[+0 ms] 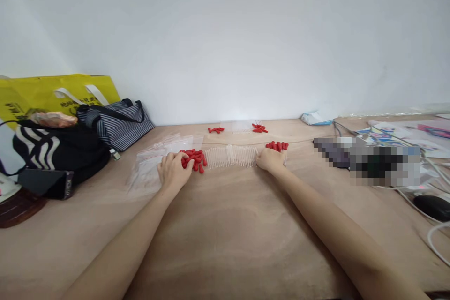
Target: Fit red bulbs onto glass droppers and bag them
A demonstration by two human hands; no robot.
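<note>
Both my arms reach across a wooden table (225, 225). My left hand (173, 171) rests on a heap of small red caps (195, 158), fingers curled over some of them. My right hand (270, 159) lies at the right end of a row of clear thin plastic tubes (230, 156), fingers curled, touching another small cluster of red caps (277, 146). Two more little groups of red caps (215, 129) (259, 128) lie farther back near the wall. Clear zip bags (154, 161) lie under and left of my left hand.
At the left stand a yellow bag (42, 93), a striped grey bag (117, 122) and a black-and-white bag (52, 150), with a dark phone (47, 183) in front. At the right are a blurred object (369, 159), cables, papers and a black mouse (434, 206).
</note>
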